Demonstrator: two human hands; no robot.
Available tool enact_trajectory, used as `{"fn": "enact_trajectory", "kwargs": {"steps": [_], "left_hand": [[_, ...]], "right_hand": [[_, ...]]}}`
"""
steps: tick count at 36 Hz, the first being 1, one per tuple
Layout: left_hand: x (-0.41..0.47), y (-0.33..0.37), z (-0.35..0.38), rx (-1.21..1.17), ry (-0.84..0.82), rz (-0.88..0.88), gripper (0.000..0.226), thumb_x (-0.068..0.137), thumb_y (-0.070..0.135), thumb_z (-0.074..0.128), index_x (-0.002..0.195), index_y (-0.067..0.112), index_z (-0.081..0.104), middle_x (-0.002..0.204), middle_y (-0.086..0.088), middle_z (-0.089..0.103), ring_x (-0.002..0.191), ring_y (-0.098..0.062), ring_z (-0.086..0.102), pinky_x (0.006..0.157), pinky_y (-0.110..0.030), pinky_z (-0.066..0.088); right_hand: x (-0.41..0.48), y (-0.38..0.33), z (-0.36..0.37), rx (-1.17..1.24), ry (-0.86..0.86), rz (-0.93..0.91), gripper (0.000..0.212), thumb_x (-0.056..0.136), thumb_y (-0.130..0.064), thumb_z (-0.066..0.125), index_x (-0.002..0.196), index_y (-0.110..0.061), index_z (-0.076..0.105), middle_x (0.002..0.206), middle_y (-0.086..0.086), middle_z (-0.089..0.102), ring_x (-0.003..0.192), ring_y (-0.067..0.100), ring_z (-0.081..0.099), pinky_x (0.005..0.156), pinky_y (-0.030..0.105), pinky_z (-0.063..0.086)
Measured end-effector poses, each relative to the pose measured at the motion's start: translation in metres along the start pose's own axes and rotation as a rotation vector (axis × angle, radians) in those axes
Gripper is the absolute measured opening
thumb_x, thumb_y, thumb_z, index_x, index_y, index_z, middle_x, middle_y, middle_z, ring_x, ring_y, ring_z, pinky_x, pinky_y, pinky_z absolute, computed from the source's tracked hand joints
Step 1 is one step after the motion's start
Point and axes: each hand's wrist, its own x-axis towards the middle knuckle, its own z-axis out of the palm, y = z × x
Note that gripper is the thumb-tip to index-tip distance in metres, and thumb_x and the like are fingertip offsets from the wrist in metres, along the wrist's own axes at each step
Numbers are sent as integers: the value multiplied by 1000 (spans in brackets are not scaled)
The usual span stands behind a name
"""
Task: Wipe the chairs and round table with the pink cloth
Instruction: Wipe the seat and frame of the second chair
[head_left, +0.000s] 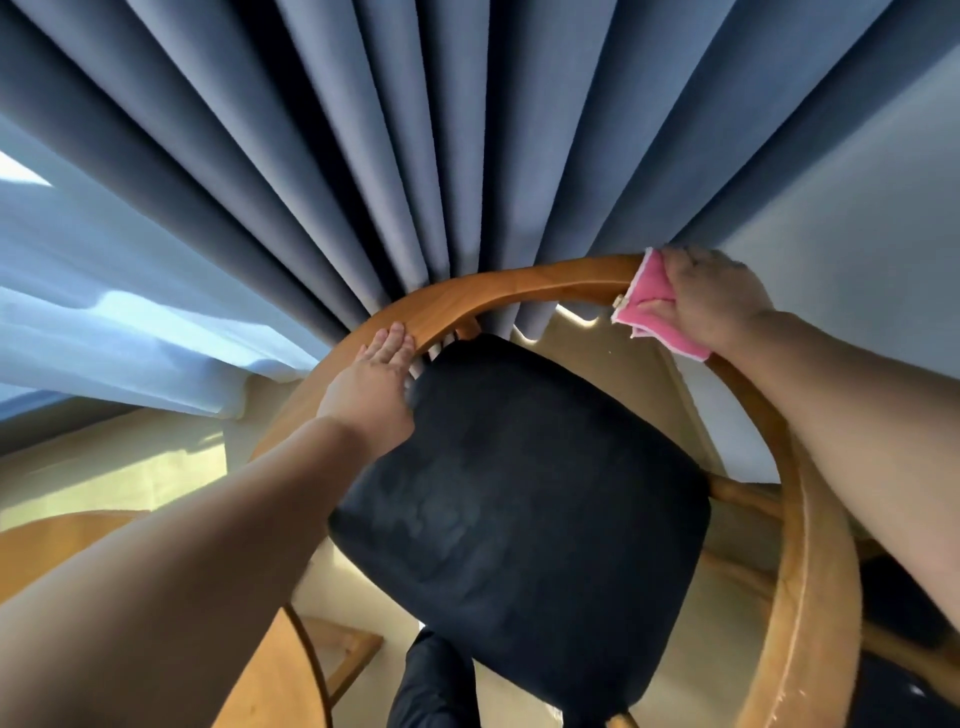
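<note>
The chair is viewed from above, with its curved wooden back rail set against the blue-grey curtain. The dark seat cushion is enclosed by the rail on the left, far and right sides.

The pink cloth is located on the upper right section of the rail, where the rail bends toward the wall. The cloth is folded over the top of the rail and is held there by the right hand, whose fingers are curled over it. A white edge of the cloth is exposed at its far corner and along its lower hem.

The left hand is laid on the left section of the rail, beside the cushion's far left corner. Its fingers are kept straight and together, flat on the wood, and nothing is gripped in it. The two hands are well apart, with the middle span of the rail between them.

A sheer white curtain is hung to the left of the heavy curtain. Part of the round wooden counter is seen at the lower left, under the left forearm. A leg in dark trousers is visible at the bottom edge, below the cushion. The beige floor is seen through the gap between rail and cushion.
</note>
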Motion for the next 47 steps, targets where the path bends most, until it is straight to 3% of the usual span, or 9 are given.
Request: {"fn": "enact_trajectory", "kwargs": {"steps": [4, 11, 14, 21, 28, 43, 47], "left_hand": [[0, 3, -1, 21, -7, -14, 83, 83, 11, 50, 153, 16, 5, 160, -1, -5, 147, -16, -1, 119, -28, 6], [-1, 26, -3, 158, 5, -61, 79, 86, 24, 48, 152, 9, 8, 160, -10, 0, 147, -24, 2, 119, -34, 8], [8, 53, -8, 222, 63, 78, 75, 87, 22, 45, 152, 10, 9, 160, -7, 1, 147, -21, 0, 119, -33, 3], [44, 149, -22, 62, 85, 323, 76, 91, 13, 46, 153, 16, 3, 160, 0, -3, 147, -16, -1, 116, -26, 0], [68, 199, -22, 51, 71, 395, 85, 87, 5, 48, 152, 18, -4, 160, 3, -10, 147, -14, -4, 119, -30, 5], [73, 239, 0, 156, 91, 477, 96, 83, 2, 53, 151, 25, -11, 157, 3, -22, 145, -14, -17, 117, -32, -7], [74, 247, 6, 180, 71, 465, 99, 82, 1, 53, 149, 31, -14, 156, 3, -27, 143, -20, -23, 117, -40, -9]], "right_hand": [[-17, 15, 9, 76, 23, 99, 89, 78, -70, 51, 136, -3, 36, 123, 22, 54, 110, 38, 57, 92, 47, 49], [-20, 21, 18, 89, 71, 73, 83, 78, -66, 57, 131, -4, 41, 117, 20, 57, 102, 36, 61, 86, 45, 54], [-21, 26, 22, 121, 98, 57, 82, 79, -67, 59, 130, -5, 42, 115, 18, 57, 100, 34, 61, 85, 45, 53], [-19, 33, 34, 132, 125, 47, 84, 81, -76, 50, 134, -12, 39, 118, 12, 58, 100, 30, 60, 85, 41, 52], [-32, 46, 44, 194, 125, 62, 92, 79, -80, 42, 140, -12, 34, 125, 12, 55, 108, 31, 58, 91, 42, 50], [-76, 73, 73, 335, 134, 203, 87, 82, -73, 41, 140, -9, 33, 129, 12, 53, 110, 28, 59, 92, 38, 50], [-89, 79, 81, 389, 106, 239, 88, 82, -73, 40, 142, -10, 30, 132, 12, 51, 114, 28, 57, 94, 37, 50]]}}
